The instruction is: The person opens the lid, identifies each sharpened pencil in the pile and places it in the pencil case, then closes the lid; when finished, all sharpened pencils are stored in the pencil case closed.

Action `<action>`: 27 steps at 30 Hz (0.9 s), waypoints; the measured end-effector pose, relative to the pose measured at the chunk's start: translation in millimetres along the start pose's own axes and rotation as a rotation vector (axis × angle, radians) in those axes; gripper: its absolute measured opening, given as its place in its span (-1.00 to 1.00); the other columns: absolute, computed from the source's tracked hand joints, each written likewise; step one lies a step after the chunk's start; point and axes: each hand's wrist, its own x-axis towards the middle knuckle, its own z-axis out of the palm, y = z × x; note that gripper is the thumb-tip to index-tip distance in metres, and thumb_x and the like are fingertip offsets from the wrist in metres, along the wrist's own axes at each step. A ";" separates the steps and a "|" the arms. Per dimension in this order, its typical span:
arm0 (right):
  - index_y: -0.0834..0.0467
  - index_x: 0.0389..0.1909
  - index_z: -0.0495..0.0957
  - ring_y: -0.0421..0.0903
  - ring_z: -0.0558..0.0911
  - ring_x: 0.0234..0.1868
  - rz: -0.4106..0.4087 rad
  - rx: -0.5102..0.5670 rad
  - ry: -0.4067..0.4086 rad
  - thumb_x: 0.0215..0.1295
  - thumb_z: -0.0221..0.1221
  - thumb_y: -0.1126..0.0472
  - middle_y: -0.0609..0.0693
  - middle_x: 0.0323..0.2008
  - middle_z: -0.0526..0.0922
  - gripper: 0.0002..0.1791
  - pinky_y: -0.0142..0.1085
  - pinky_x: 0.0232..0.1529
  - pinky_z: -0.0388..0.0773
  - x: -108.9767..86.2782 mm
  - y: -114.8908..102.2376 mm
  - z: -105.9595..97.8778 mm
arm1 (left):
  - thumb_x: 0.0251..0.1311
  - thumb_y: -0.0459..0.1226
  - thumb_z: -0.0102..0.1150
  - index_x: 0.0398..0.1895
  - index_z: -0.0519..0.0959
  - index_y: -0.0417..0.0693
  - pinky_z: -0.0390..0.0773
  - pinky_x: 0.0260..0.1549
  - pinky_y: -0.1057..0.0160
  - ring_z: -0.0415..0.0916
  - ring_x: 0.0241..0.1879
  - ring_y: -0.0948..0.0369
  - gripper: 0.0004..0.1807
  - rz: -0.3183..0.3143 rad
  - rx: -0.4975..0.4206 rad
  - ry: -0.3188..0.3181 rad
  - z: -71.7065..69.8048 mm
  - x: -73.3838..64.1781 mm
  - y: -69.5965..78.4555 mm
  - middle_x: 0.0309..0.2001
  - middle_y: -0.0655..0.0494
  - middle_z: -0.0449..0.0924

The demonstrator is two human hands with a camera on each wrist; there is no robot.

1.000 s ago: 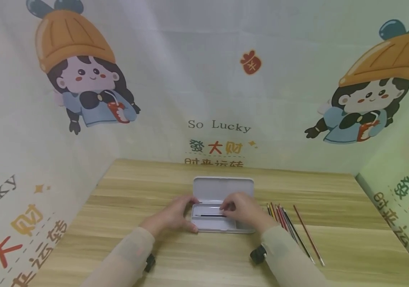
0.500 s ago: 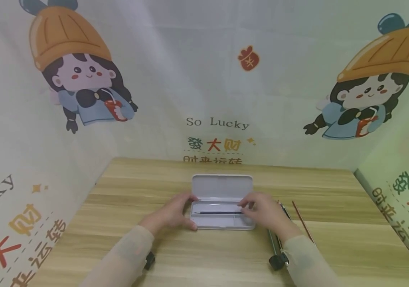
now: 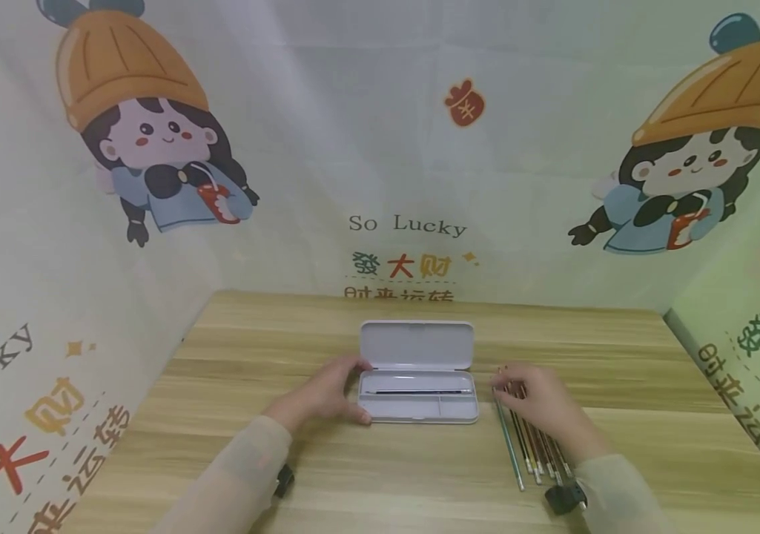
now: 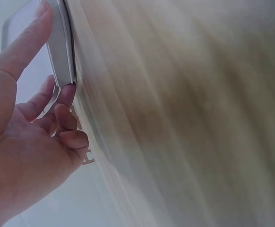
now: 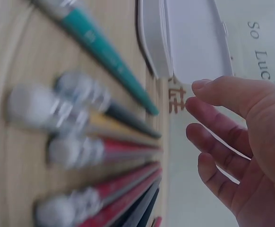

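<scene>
Pale printed cloth (image 3: 299,148) walls in a wood-grain table (image 3: 406,475), cartoon figures and "So Lucky" lettering on it; head view: pencil case (image 3: 396,410) lies open at mid-table, lid (image 3: 416,345) tilted up at the back, one dark pencil (image 3: 420,391) lying lengthwise in the rear compartment; left hand (image 3: 322,391) has its grip round the case's left end; right hand (image 3: 543,397) hovers over the far ends of the loose pencils (image 3: 530,445), right of the case, teal pencil (image 3: 509,439) nearest it; left wrist view: thumb on the case's near edge, fingertips at its back corner; right wrist view: right grip relaxed, fingers loosely bent and holding nothing; white-ended pencils beside it, blurred, red, yellow and dark.
</scene>
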 end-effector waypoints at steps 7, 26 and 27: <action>0.11 -0.23 0.79 -0.07 0.70 -0.21 0.020 -0.037 0.019 0.19 0.42 0.33 -0.02 -0.21 0.79 -0.86 -0.09 -0.13 0.71 -9.9 13.2 -6.3 | -0.36 -0.18 0.76 0.27 0.50 -0.13 0.28 0.49 -0.16 0.38 0.38 -0.15 -0.03 0.002 0.017 -0.002 0.4 1.5 -0.9 0.29 -0.16 0.52; 0.19 -0.16 0.75 -0.14 0.61 -0.32 0.219 -0.107 -0.064 0.20 0.38 0.32 0.00 -0.30 0.76 -0.82 -0.15 -0.28 0.65 -32.0 34.3 -33.8 | -0.37 -0.19 0.76 0.26 0.50 -0.11 0.28 0.48 -0.17 0.39 0.35 -0.13 -0.04 0.011 -0.003 0.006 2.2 3.1 -3.1 0.27 -0.13 0.54; 0.19 -0.15 0.75 -0.14 0.61 -0.32 0.228 -0.104 -0.077 0.21 0.38 0.31 0.00 -0.29 0.76 -0.81 -0.15 -0.28 0.65 -32.9 34.9 -34.9 | -0.38 -0.19 0.76 0.25 0.50 -0.11 0.28 0.48 -0.17 0.39 0.35 -0.13 -0.04 0.011 -0.002 0.005 2.2 3.3 -3.4 0.27 -0.13 0.54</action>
